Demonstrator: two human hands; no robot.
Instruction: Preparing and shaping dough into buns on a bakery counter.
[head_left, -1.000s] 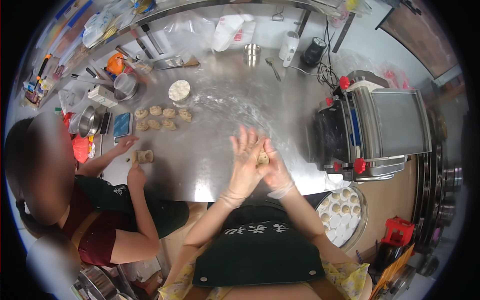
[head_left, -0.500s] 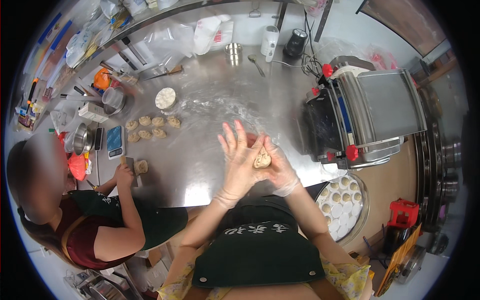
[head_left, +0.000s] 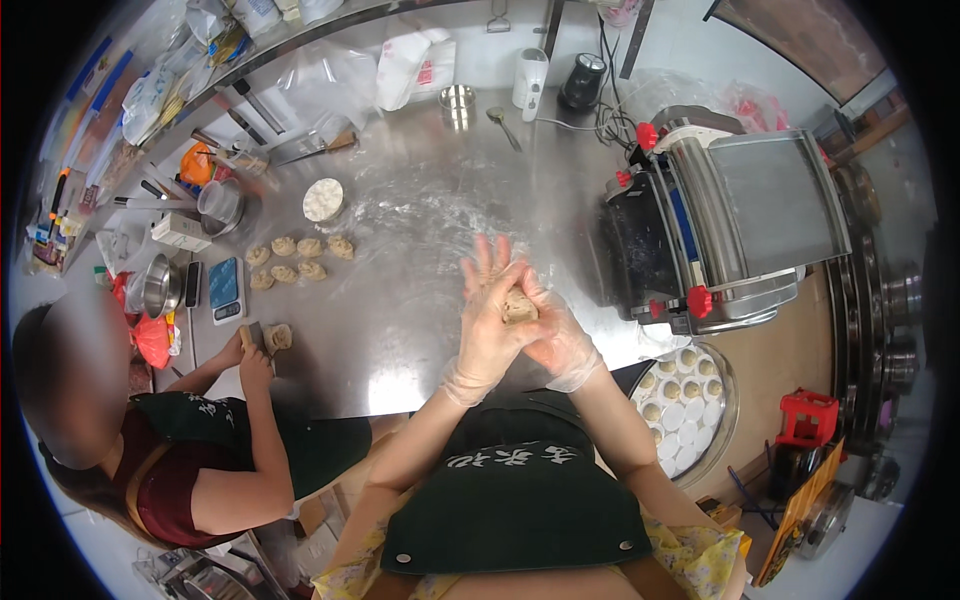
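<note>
A steel table takes up most of the view. A co-worker leans in at the table's left side, and a machine stands at the table's right end. Just beside the table's near right corner is a round tray. Over the table's near side, the gloved left hand and right hand close around one dough piece; some fingers stretch out past it, whose I cannot tell. On the table's left lie a scale and smaller dough lumps.
</note>
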